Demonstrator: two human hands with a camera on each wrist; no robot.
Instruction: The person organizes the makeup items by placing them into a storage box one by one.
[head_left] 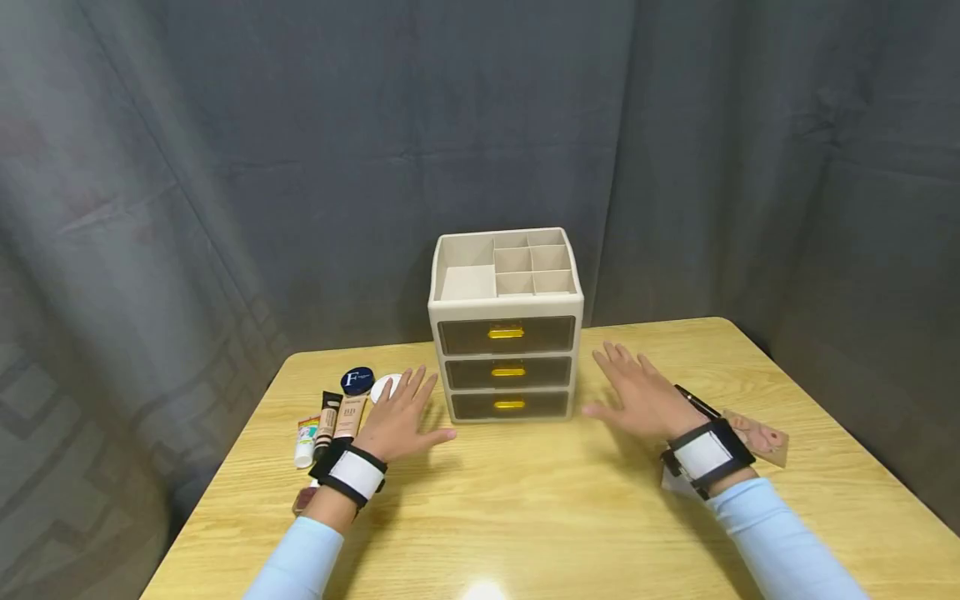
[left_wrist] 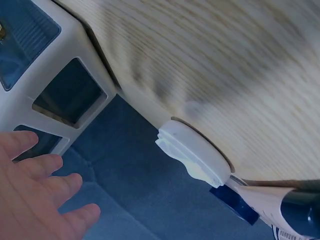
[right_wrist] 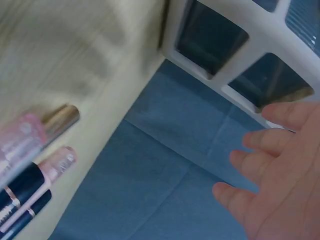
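Observation:
A cream drawer organizer [head_left: 506,309] with three dark drawers and gold handles stands at the table's middle back. My left hand [head_left: 397,423] hovers near its left front, fingers straight and spread, holding nothing. On the other side my right hand [head_left: 637,396] reaches toward the organizer, also spread and holding nothing. Around the left hand are a white round item [head_left: 380,390], a navy round case [head_left: 357,381], a BB cream tube [head_left: 350,414] and a black-capped tube [head_left: 327,423]. Beside the right wrist lie a slim black pen-like stick [head_left: 697,402] and a pinkish card-like item [head_left: 767,442].
A small white-capped tube [head_left: 304,442] and a dark red item [head_left: 303,500] lie at the left. Under the right wrist a pale item [head_left: 673,482] is mostly hidden. The right wrist view shows pink tubes [right_wrist: 22,137]. Grey curtains [head_left: 375,167] hang behind the wooden table [head_left: 510,508].

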